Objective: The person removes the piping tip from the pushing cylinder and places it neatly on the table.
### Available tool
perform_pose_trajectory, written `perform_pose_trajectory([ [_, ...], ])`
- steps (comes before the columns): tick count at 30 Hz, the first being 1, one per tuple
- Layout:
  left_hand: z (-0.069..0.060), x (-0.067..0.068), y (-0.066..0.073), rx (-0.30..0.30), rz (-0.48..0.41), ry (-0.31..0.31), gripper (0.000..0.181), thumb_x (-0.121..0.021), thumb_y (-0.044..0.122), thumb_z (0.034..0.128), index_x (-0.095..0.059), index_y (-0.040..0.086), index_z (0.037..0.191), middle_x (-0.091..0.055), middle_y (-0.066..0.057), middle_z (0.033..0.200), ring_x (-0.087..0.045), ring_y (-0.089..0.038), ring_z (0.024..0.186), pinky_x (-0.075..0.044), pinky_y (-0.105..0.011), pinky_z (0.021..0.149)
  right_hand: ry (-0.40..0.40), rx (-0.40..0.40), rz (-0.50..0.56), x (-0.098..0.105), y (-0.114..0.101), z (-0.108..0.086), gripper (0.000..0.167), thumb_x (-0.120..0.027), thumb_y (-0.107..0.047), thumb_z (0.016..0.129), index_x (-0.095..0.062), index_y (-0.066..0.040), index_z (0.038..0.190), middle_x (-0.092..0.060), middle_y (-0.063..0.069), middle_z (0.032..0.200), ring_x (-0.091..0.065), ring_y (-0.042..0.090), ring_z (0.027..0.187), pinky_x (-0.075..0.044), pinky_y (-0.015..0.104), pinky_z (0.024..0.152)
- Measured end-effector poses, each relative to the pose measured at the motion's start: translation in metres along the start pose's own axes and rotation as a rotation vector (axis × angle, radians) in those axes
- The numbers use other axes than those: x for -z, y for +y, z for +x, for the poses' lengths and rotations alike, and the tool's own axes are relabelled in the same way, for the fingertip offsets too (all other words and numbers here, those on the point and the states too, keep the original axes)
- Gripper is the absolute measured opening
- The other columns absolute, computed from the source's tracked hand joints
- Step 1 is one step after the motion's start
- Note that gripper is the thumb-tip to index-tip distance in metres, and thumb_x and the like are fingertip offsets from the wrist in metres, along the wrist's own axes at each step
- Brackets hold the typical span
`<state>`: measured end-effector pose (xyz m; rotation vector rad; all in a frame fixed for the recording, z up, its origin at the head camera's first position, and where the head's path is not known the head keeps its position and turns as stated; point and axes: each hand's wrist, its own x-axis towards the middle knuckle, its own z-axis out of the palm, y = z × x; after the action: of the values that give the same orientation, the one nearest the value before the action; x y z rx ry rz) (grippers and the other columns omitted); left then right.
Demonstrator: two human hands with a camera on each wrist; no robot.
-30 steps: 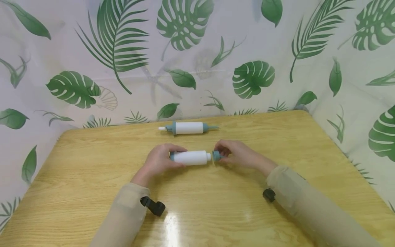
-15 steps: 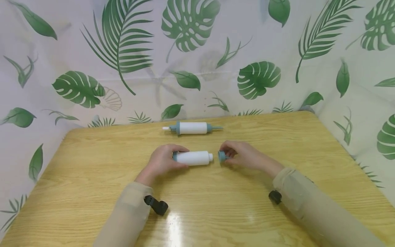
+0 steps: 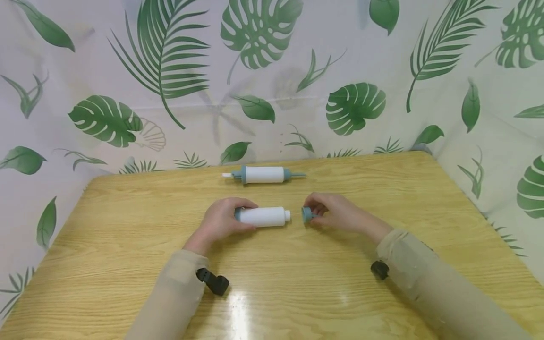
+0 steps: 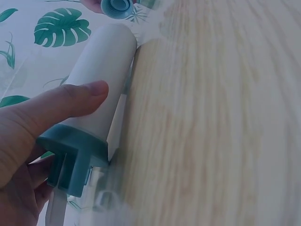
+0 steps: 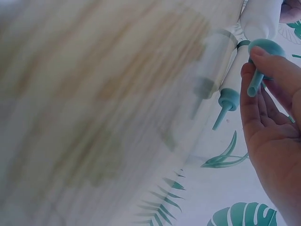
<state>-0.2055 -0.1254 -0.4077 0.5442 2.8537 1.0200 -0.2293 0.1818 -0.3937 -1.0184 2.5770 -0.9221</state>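
Note:
In the head view the left hand [image 3: 220, 221] grips a white cylinder [image 3: 264, 216] lying sideways, its narrow white neck pointing right. The left wrist view shows the thumb across the cylinder [image 4: 101, 70] above a teal collar [image 4: 75, 143] with a pale rod below. The right hand [image 3: 335, 213] pinches a teal nozzle cap [image 3: 306, 215], a short gap away from the neck. From the right wrist, thumb and fingers hold the cap [image 5: 267, 47] by its side, its thin hollow tube pointing down. The cap's wide end faces the cylinder.
A second white cylinder [image 3: 264, 174] with teal ends, a thin tip and a pale rod lies near the back edge of the wooden table [image 3: 272, 293]. Behind stands a leaf-patterned cloth [image 3: 297, 127]. Black wrist cameras hang below both sleeves.
The right hand has drawn the teal cap rightward, widening the gap from the cylinder's neck. The left hand keeps its grip on the cylinder. The head view has shifted slightly.

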Motion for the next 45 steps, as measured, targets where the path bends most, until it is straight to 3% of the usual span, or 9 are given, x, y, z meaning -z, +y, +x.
perform_pose_trajectory([
  [28,-0.007,0.002,0.001,-0.086,0.072,0.021,0.058,-0.088,0.032,0.0663,-0.068,0.017,0.119,-0.066,-0.001,0.117,-0.059,-0.022,0.107,-0.044,-0.041,0.092,-0.027,-0.025,-0.018,0.003,-0.005,0.001,0.033,-0.071,-0.001,0.084,-0.059,-0.001,0.114,-0.065,0.004,0.101,-0.062,0.017,0.09,-0.052,0.03,0.079],
  [36,-0.006,0.001,0.015,-0.169,0.077,0.088,0.06,-0.087,0.033,0.0678,-0.066,0.014,0.121,-0.064,-0.003,0.121,-0.058,-0.023,0.112,-0.042,-0.04,0.097,-0.015,-0.003,-0.026,0.003,-0.004,0.0,0.031,-0.072,0.0,0.083,-0.06,-0.001,0.112,-0.066,0.004,0.099,-0.062,0.016,0.088,-0.052,0.029,0.077],
  [45,0.0,-0.013,0.038,-0.246,0.053,0.135,0.052,-0.085,0.03,0.071,-0.068,0.011,0.117,-0.067,-0.003,0.115,-0.059,-0.02,0.11,-0.043,-0.036,0.096,-0.006,0.011,-0.03,0.005,-0.007,-0.003,0.031,-0.073,-0.001,0.083,-0.06,-0.001,0.111,-0.066,0.004,0.098,-0.063,0.016,0.088,-0.052,0.03,0.077],
])
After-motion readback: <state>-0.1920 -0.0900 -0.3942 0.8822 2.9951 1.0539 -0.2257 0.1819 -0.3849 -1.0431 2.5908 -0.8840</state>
